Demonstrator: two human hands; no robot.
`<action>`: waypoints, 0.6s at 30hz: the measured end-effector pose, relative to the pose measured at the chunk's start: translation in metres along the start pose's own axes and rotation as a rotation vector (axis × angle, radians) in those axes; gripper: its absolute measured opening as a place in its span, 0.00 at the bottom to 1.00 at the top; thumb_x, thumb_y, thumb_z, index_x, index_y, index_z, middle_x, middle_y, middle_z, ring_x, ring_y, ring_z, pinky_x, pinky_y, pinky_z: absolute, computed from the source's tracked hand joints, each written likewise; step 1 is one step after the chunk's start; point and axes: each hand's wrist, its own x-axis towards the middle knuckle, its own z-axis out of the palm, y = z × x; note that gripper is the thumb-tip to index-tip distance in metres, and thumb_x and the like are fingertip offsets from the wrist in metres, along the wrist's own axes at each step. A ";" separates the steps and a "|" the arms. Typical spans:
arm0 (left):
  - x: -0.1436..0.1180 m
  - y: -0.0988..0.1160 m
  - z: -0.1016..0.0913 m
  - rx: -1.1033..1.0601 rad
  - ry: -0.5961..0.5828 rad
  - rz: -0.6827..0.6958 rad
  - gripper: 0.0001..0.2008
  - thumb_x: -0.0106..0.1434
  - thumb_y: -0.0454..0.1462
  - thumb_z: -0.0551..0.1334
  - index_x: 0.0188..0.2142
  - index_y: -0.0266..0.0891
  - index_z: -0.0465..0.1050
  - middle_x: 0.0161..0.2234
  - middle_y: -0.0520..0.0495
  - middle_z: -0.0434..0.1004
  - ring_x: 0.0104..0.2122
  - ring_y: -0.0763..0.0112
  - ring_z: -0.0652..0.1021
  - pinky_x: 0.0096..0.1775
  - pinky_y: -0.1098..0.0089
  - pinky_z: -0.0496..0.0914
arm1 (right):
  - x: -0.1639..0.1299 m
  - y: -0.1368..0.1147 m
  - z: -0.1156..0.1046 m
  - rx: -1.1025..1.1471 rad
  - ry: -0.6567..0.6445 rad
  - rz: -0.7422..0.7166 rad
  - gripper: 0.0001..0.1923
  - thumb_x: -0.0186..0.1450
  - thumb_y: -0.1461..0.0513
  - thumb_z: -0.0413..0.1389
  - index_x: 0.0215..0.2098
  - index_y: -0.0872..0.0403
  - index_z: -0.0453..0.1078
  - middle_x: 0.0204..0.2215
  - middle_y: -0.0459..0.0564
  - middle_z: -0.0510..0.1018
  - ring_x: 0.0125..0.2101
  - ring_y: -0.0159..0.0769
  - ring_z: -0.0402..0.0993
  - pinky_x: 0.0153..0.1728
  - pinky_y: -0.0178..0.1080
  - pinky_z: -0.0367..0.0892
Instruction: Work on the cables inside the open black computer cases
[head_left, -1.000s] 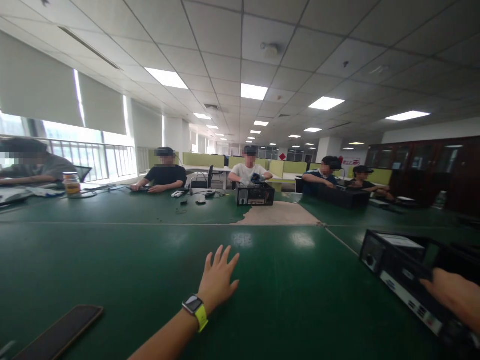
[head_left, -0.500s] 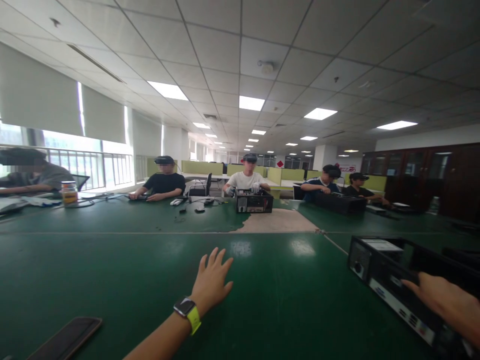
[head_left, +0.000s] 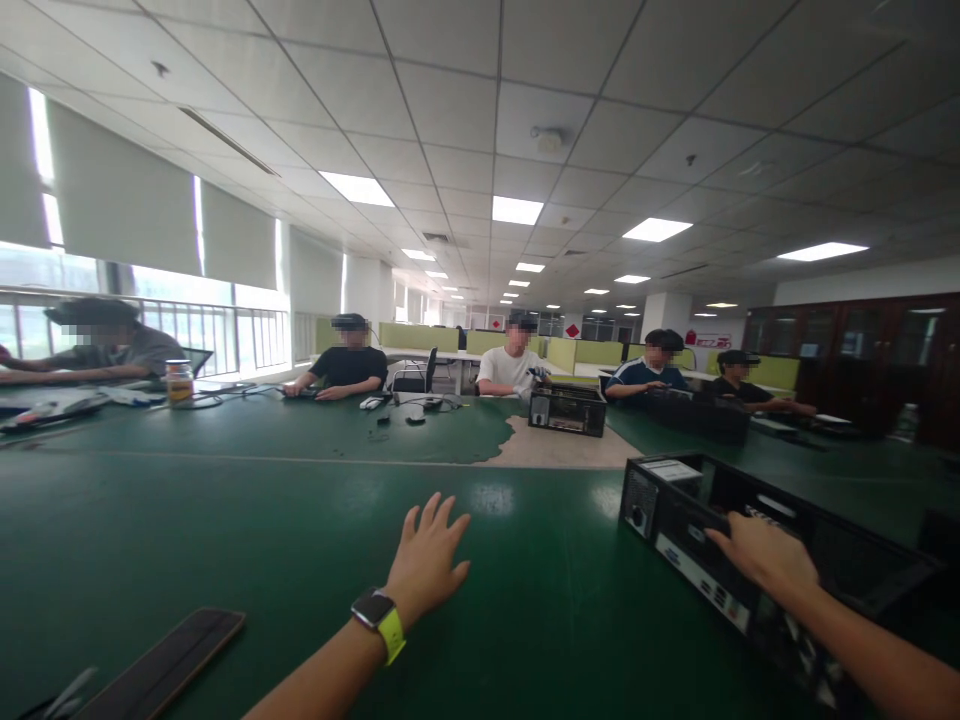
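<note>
Closer now: the black computer case (head_left: 750,555) has slid in toward the middle.
Right hand (head_left: 761,555) grips its top edge; left hand (head_left: 427,565) lies spread flat on the green table (head_left: 225,530).

Right hand (head_left: 761,555) grips the open computer case (head_left: 757,560); left hand (head_left: 427,560) lies flat on the green table (head_left: 187,530).

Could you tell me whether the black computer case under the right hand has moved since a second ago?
Yes: the black computer case slid leftward toward the bare patch.
</note>
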 end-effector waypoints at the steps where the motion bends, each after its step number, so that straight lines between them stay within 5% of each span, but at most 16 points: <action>1: 0.000 -0.001 -0.002 0.001 0.003 -0.002 0.31 0.56 0.43 0.59 0.60 0.44 0.59 0.64 0.38 0.49 0.63 0.49 0.46 0.59 0.44 0.41 | 0.002 -0.012 -0.001 0.000 -0.021 -0.030 0.19 0.65 0.52 0.45 0.37 0.58 0.70 0.32 0.62 0.76 0.34 0.51 0.75 0.33 0.47 0.65; 11: -0.004 -0.015 0.000 -0.022 0.035 -0.029 0.31 0.58 0.46 0.58 0.60 0.45 0.57 0.64 0.39 0.49 0.63 0.49 0.47 0.59 0.43 0.43 | 0.003 -0.131 -0.018 0.008 -0.010 -0.287 0.20 0.65 0.50 0.44 0.39 0.56 0.68 0.35 0.59 0.76 0.37 0.49 0.74 0.34 0.44 0.65; 18: -0.009 -0.023 0.013 -0.212 0.284 -0.058 0.32 0.62 0.52 0.51 0.63 0.46 0.49 0.65 0.39 0.46 0.62 0.50 0.53 0.57 0.43 0.53 | -0.039 -0.196 -0.040 0.044 0.034 -0.520 0.20 0.64 0.48 0.46 0.39 0.54 0.68 0.35 0.56 0.77 0.36 0.47 0.74 0.33 0.42 0.65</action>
